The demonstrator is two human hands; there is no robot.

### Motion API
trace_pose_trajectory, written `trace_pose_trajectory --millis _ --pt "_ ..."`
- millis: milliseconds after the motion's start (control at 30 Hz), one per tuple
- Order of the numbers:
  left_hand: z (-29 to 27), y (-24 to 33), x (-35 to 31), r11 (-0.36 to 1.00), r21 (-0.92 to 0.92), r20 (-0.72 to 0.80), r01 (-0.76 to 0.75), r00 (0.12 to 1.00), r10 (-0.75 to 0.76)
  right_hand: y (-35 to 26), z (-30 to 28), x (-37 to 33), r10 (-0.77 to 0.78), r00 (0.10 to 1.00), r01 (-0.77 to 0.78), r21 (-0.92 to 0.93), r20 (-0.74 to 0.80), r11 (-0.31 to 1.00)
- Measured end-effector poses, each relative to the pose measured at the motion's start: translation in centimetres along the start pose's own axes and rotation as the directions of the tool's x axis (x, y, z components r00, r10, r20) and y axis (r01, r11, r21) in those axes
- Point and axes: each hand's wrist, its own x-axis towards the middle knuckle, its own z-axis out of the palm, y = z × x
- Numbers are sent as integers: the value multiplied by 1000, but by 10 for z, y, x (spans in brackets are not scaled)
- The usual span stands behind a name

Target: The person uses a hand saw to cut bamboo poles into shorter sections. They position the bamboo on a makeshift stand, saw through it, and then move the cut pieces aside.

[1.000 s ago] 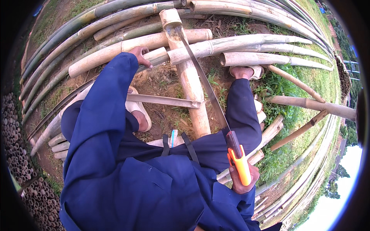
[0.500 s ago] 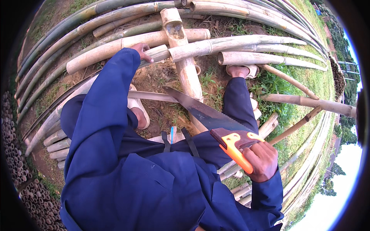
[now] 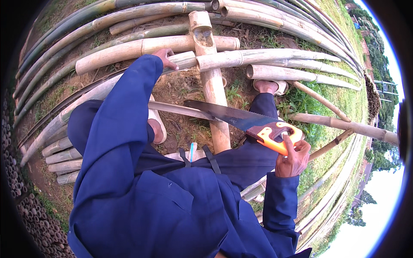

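My left hand [image 3: 167, 59] is closed over a pale bamboo pole [image 3: 186, 60], close to the pole's end. That end meets another bamboo pole [image 3: 241, 58] on top of an upright bamboo post [image 3: 214, 92] with a notch cut in its upper part. At the right, my right hand [image 3: 293, 159] pinches the rear of the orange handle of a handsaw [image 3: 241, 117], thumb and fingers drawn together. The saw's dark blade points left, across the post and over a thin bamboo strip [image 3: 172, 108], teeth facing away from me.
My sandalled feet [image 3: 267, 86] stand on either side of the post. Long bamboo poles [image 3: 107, 23] lie in rows at the far side. Crossed bamboo supports [image 3: 344, 122] stand at the right, and stacked bamboo ends [image 3: 36, 217] lie at the lower left.
The saw has turned flatter, its handle rising away from me. My right hand has loosened from a full grip to a pinch. The left hand stays on the pole.
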Motion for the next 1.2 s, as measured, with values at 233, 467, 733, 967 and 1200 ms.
trace_pose_trajectory --millis 233,467,733,967,1200 --pt "0 -4 1 1000 11 -7 -10 1000 10 -1 21 -16 154 976 -213 558 152 802" --pt "2 4 -7 999 47 -50 -10 999 12 -1 13 -23 65 967 -253 880 248 402" --pt "5 1 -2 999 50 -50 11 999 -9 -65 -10 -1 173 977 -180 905 121 385" --pt "3 0 -3 997 81 -42 6 999 -3 -86 -36 33 -62 852 -520 854 521 29" --pt "8 7 -3 988 113 -70 105 993 -98 -101 -53 28 84 921 -382 924 380 -2"
